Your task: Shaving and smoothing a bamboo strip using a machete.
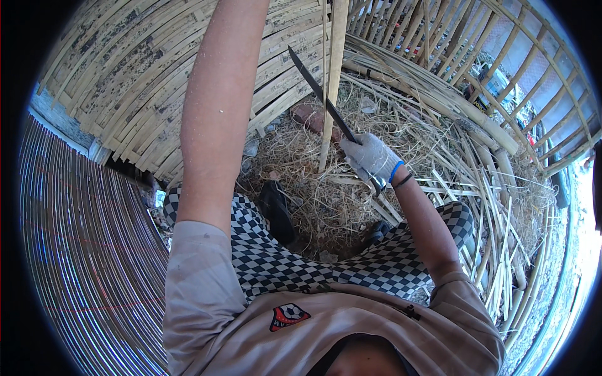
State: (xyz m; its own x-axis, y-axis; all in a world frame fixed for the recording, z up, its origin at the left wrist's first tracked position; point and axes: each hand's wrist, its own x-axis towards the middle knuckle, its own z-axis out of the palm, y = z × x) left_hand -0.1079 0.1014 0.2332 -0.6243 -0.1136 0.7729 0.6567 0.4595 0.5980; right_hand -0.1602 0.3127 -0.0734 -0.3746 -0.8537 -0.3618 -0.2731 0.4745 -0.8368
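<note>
My right hand [370, 156], in a pale knit glove with a blue cuff, is wrapped round the handle of a machete [320, 91]. Its long dark blade slants up and to the left, crossing an upright bamboo strip [336, 56]. Above the blade, a thinner sliver [325, 37] runs alongside that strip on its left. The strip's lower end comes down to the litter between my feet. Raised high, my bare left forearm [216, 113] runs out at the top edge, so my left hand is out of sight.
Bamboo shavings [295, 150] cover the ground, with a reddish brick [307, 117] among them. A woven bamboo panel [138, 69] stands at the upper left, above corrugated sheeting [81, 244]. Bamboo poles [492, 128] and split strips [495, 250] lie right, below a slatted fence [451, 37].
</note>
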